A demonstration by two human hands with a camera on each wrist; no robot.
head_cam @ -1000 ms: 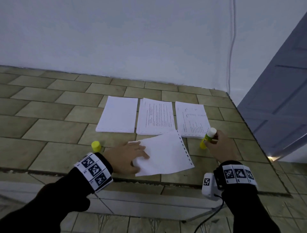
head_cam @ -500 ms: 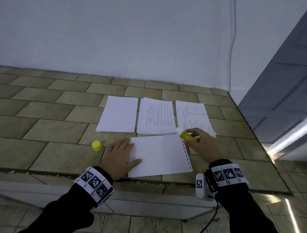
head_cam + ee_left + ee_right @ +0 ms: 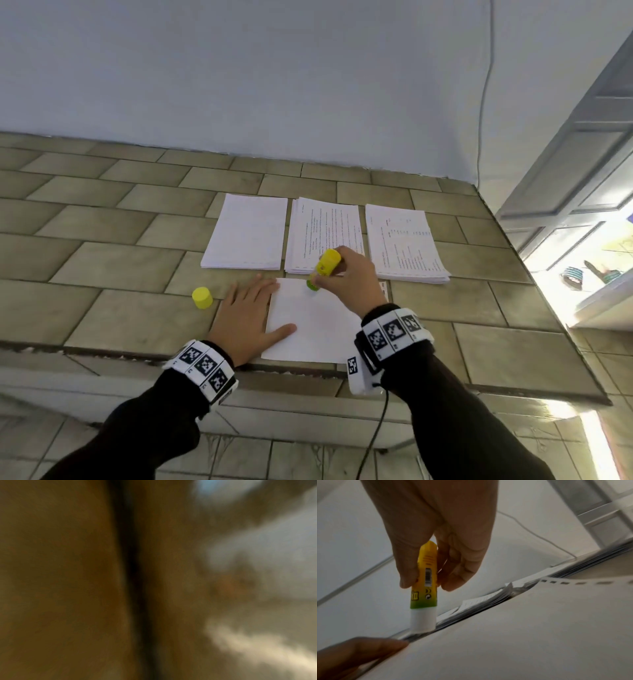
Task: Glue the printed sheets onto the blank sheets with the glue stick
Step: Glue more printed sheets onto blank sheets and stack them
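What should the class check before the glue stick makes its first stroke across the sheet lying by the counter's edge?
1. Cap off: ok, the yellow cap stands on the tiled counter, apart from the stick.
2. Hold on the glue stick: ok, the right hand pinches it, white glue end down.
3. Tip on paper: ok, it meets the sheet near its far left corner.
4. Sheet steadied: ok, the left hand lies flat on its left edge.
5. Which side faces up: cannot tell; no print shows.
6. Stacks out of the way: ok, the blank stack and two printed stacks lie behind the sheet.
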